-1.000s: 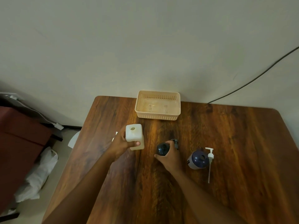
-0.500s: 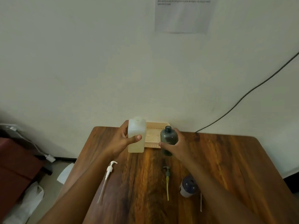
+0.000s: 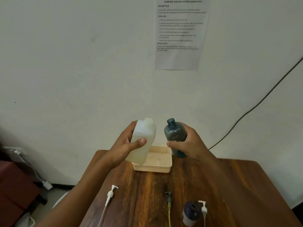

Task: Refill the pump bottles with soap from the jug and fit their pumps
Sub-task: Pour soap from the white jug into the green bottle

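Gripping with curled fingers, the left hand (image 3: 126, 147) held the jug (image 3: 142, 141) and the right hand (image 3: 188, 144) the dark bottle (image 3: 174, 135), both near-upright, mouths up, tilted slightly.

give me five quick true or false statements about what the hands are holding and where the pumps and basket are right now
1. The left hand grips the white jug. True.
2. The dark pump bottle in the right hand has its pump fitted. False: its mouth is open, with no pump.
3. Three loose pumps lie on the wooden table. True: a white pump, a dark pump with yellow tube and another white pump.
4. The cream basket sits at the table's near edge. False: it sits at the far edge, by the wall.
5. The second pump bottle stands in the basket. False: it is on the table, near the person.
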`<state>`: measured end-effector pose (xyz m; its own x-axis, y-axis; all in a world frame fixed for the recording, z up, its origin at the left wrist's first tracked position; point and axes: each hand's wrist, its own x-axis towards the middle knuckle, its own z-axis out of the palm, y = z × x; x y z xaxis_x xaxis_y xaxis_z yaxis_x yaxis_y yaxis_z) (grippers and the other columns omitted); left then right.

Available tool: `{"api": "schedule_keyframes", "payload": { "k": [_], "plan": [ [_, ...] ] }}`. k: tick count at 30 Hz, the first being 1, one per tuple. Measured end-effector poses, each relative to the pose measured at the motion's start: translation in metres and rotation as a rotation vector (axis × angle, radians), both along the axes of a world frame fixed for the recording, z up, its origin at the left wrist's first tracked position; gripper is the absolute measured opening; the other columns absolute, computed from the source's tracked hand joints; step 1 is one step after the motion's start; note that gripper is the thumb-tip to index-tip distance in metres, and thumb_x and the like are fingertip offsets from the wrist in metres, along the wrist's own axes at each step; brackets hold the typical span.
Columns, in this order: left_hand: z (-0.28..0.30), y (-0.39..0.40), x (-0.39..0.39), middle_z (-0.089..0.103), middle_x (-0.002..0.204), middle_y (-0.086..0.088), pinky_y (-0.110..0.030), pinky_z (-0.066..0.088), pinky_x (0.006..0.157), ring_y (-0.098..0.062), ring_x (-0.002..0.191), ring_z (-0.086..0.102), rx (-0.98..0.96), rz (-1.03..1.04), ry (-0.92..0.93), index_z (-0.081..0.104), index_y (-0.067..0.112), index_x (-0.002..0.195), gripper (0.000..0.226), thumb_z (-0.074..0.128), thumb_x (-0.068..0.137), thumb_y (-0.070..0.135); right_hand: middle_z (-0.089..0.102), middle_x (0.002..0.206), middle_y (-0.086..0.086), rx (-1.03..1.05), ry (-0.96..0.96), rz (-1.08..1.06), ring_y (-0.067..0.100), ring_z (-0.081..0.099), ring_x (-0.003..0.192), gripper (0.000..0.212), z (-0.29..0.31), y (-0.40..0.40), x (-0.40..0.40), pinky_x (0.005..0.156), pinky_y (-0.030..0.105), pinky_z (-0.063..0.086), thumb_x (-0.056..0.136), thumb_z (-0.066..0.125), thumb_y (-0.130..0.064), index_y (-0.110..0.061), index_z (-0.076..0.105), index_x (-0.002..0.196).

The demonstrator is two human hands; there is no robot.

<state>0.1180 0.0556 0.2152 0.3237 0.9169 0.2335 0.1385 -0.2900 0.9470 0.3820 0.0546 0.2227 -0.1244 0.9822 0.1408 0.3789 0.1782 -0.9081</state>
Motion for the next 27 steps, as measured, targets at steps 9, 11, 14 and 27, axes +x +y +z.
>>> {"api": "schedule_keyframes", "payload": {
  "k": [9,11,14,27],
  "plan": [
    [0.025,-0.006,0.005,0.062,0.122,0.017,-0.020,0.058,0.076,-0.008,0.109,0.066,0.102,-0.045,0.124,0.046,0.044,0.141,0.068,0.072,0.080,0.058,0.060,0.122,-0.011,0.005,-0.132,0.042,0.016,0.061,0.108,0.072,0.026,-0.014,0.000,0.085,0.027,0.055,0.070,0.089,-0.027,-0.038,0.050,0.131],
    [0.028,-0.006,0.005,0.062,0.122,0.015,-0.022,0.060,0.076,-0.009,0.108,0.066,0.118,-0.050,0.151,0.046,0.043,0.141,0.068,0.072,0.080,0.059,0.062,0.121,-0.011,0.009,-0.141,0.051,0.015,0.061,0.107,0.072,0.028,-0.017,0.001,0.086,0.029,0.056,0.070,0.089,-0.027,-0.038,0.051,0.129],
    [0.032,-0.006,0.005,0.062,0.122,0.017,-0.022,0.060,0.076,-0.008,0.109,0.066,0.143,-0.054,0.193,0.045,0.046,0.140,0.067,0.071,0.079,0.060,0.063,0.120,-0.011,0.011,-0.147,0.055,0.014,0.062,0.107,0.071,0.029,-0.021,0.002,0.088,0.032,0.057,0.069,0.089,-0.026,-0.037,0.052,0.129],
    [0.041,-0.005,0.008,0.063,0.121,0.012,-0.022,0.060,0.076,-0.010,0.107,0.067,0.185,-0.098,0.252,0.048,0.045,0.138,0.066,0.073,0.079,0.060,0.061,0.125,-0.008,0.003,-0.200,0.034,0.014,0.060,0.110,0.081,0.026,-0.028,0.011,0.087,0.028,0.056,0.065,0.089,-0.033,-0.034,0.050,0.136]
  ]
}}
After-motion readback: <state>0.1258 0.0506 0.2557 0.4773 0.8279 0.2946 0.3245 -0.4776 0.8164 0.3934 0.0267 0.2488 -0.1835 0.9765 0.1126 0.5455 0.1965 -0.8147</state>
